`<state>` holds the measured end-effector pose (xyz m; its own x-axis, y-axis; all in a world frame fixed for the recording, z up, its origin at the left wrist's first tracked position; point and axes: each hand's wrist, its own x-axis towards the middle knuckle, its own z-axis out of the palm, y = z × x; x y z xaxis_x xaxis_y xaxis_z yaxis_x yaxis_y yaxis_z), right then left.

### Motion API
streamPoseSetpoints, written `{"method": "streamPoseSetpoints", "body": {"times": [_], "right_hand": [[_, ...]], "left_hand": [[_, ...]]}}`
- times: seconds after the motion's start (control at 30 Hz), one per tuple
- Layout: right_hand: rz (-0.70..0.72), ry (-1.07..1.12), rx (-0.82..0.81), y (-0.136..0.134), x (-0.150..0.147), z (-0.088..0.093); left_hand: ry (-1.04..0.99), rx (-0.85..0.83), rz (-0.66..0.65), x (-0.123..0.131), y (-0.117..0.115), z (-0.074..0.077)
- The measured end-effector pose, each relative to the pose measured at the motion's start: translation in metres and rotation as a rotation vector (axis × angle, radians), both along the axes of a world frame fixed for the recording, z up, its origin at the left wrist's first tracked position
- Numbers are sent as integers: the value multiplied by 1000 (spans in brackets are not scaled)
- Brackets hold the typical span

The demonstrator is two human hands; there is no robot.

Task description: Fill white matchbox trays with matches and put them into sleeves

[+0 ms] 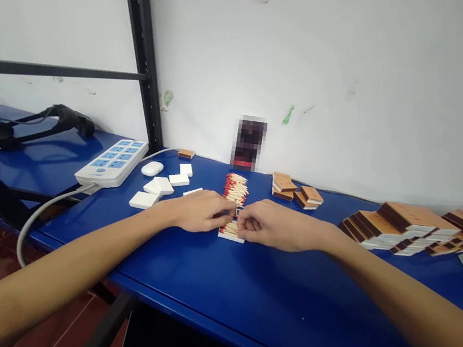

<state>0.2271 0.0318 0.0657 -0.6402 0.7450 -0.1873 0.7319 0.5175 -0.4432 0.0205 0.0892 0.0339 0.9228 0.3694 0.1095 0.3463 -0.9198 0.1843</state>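
A small white matchbox tray [231, 238] lies on the blue table in front of me, with red-tipped matches [230, 228] inside. Just behind it is a loose heap of matches [235, 188]. My left hand [205, 211] comes in from the left, its thumb and fingertips pinched together between heap and tray. Facing it, my right hand [270, 224] has curled fingers over the tray's right side, close to the left fingertips. Both hands are closed. A small pale bit shows between the fingertips, but what each one holds is mostly hidden.
Several white trays [144, 200] lie left, near a white rounded case [152, 169] and a power strip [111, 162]. Brown matchboxes [284, 182] sit behind my right hand. Stacked matchboxes [404, 219] fill the far right. A black rack post [147, 54] rises at the back left.
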Motion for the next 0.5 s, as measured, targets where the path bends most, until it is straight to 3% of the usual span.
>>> {"method": "streamPoseSetpoints", "body": {"times": [0.2,0.37,0.5], "right_hand": [[-5,-4,-43,1,-1,0],[22,58,59,3,0,-4],[-3,42,-19,4,1,-4]], "left_hand": [[-3,-3,-8,0,0,-2],[-29,-49,-35,1,-2,-1],[-27,-28,-21,0,-3,1]]}}
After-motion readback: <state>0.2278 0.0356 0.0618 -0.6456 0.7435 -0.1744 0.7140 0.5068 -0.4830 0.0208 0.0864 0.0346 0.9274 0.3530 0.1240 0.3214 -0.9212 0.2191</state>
